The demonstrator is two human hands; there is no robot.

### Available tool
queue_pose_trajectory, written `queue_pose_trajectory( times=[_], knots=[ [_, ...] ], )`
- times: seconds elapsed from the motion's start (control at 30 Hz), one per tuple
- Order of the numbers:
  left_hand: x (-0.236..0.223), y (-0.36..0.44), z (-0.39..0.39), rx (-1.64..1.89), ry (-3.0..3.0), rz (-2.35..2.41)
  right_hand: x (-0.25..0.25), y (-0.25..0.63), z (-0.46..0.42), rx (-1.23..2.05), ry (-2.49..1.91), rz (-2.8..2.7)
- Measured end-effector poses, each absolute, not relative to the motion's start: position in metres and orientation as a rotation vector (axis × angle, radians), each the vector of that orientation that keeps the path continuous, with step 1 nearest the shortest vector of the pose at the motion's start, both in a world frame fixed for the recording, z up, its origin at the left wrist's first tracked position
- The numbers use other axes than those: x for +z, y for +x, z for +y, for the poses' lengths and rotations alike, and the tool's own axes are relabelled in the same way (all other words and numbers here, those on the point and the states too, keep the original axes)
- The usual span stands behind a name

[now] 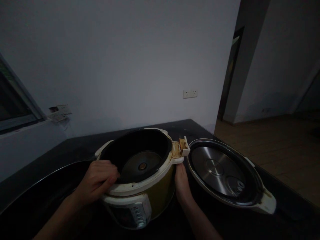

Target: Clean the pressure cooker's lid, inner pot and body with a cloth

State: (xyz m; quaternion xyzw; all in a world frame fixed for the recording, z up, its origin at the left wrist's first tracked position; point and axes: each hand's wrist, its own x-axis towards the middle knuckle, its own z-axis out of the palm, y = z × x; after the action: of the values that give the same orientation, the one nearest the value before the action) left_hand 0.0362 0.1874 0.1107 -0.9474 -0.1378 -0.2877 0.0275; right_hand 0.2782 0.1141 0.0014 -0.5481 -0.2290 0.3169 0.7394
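An open rice cooker (160,186) with a yellowish body and a white rim stands on the dark countertop (82,146). Its dark cavity (140,156) shows a round heating plate at the bottom. My left hand (96,181) curls over the cooker's left rim, fingers closed on the edge. Against the cooker's right side, under the rim, rests my right hand (182,181) with fingers together. The hinged lid (225,173) lies folded open to the right, its steel inner face up.
A dark sink basin (37,200) lies left of the cooker. A wall socket (190,93) sits on the white wall behind, and another outlet (59,112) near the window at left. A wooden floor and doorway lie to the right.
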Motion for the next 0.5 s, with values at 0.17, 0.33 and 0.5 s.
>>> queue_pose_trajectory(
  times=[0.17, 0.33, 0.5],
  knots=[
    [0.113, 0.031, 0.195, -0.765, -2.892, -0.366, -0.002, 0.242, 0.086, 0.637, -1.215, -0.531],
    [0.131, 0.035, 0.177, -0.656, -2.675, -0.366, -0.008, 0.206, 0.056, 0.533, -1.216, -0.716],
    [0.133, 0.081, 0.126, -0.757, -2.631, -0.583, -0.009, 0.203, 0.055, 0.547, -1.198, -0.720]
  ],
)
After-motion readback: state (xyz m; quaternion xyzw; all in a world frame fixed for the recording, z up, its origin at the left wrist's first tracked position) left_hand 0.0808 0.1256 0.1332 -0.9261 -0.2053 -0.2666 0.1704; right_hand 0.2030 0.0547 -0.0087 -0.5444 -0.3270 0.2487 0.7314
